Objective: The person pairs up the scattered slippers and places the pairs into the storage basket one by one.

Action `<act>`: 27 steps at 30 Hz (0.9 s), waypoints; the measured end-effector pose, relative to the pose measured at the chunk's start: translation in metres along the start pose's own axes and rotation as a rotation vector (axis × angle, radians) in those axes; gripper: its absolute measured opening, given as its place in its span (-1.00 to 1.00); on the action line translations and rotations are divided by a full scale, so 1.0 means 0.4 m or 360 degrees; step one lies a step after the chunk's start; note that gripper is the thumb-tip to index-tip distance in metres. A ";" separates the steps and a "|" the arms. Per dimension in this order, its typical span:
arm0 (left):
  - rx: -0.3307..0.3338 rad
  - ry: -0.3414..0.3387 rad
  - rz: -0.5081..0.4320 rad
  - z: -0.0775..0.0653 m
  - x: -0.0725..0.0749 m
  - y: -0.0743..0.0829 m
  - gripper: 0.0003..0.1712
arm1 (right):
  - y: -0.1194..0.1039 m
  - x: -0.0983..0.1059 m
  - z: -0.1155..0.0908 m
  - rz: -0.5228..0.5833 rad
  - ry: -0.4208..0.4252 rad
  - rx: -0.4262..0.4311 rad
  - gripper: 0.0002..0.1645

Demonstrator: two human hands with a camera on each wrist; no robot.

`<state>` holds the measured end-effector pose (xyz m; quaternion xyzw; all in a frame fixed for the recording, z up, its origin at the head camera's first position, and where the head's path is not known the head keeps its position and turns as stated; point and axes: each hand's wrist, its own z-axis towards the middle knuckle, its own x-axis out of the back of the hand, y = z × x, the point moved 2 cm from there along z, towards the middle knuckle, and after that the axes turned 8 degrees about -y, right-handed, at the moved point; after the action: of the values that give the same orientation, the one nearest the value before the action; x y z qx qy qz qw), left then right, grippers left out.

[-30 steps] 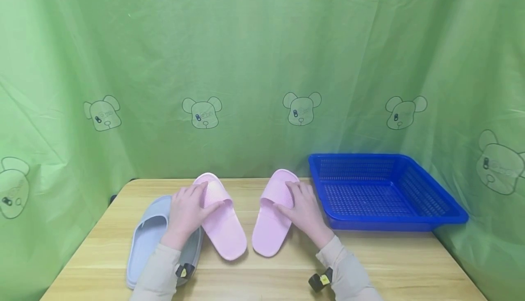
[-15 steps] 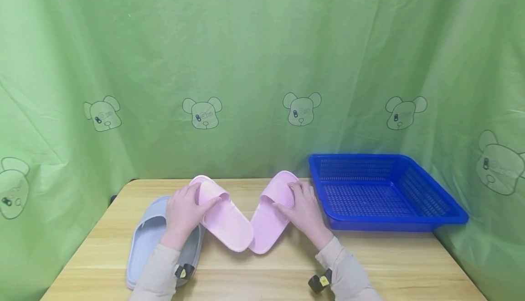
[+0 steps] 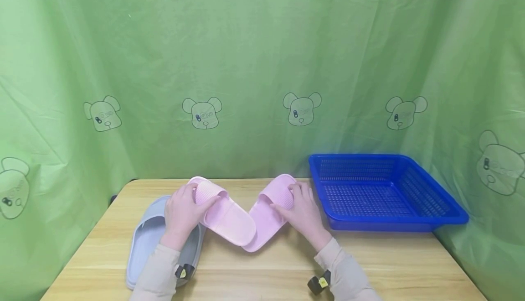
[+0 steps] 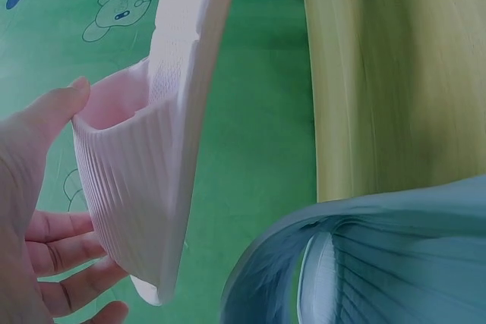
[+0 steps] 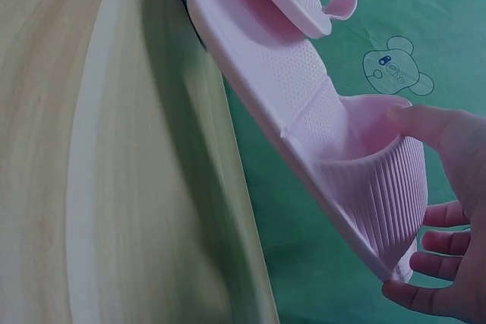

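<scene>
Two pink slippers are held above the table, each by its ribbed strap. My left hand (image 3: 184, 210) grips the left pink slipper (image 3: 229, 221), thumb at the strap's opening and fingers at its outer side, as the left wrist view shows. My right hand (image 3: 303, 210) holds the right pink slipper (image 3: 266, 221) the same way. The left slipper's heel overlaps the right one's heel from above. Under my left forearm lies a pair of grey-blue slippers (image 3: 147, 237), partly hidden by the hand and sleeve.
A blue plastic basket (image 3: 369, 200) with mesh walls stands at the back right of the wooden table (image 3: 254, 278). A green curtain (image 3: 254, 64) with bear prints hangs behind and at both sides.
Both pink slippers have turned so their heels swing inward. The heels were apart a second ago and now overlap, left over right. The hands have barely shifted; the grey-blue slippers stay still.
</scene>
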<state>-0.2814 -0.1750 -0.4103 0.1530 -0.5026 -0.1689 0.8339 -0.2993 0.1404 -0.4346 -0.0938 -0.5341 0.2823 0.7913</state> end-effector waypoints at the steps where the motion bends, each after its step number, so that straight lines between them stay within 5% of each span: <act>1: 0.0004 0.0002 -0.0001 0.000 0.000 0.000 -0.15 | -0.001 -0.001 0.000 -0.0005 -0.0003 -0.0002 -0.13; 11: 0.0037 0.0067 0.0003 -0.002 -0.002 -0.007 -0.17 | -0.016 -0.006 -0.005 -0.0087 -0.0019 -0.0028 -0.09; 27: 0.0095 0.0156 0.0003 0.000 -0.008 -0.010 -0.07 | -0.030 -0.031 -0.020 0.0118 -0.0083 -0.0193 -0.11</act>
<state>-0.2832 -0.1772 -0.4144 0.1855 -0.4661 -0.1454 0.8527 -0.2911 0.1252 -0.4423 -0.1539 -0.5667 0.2810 0.7591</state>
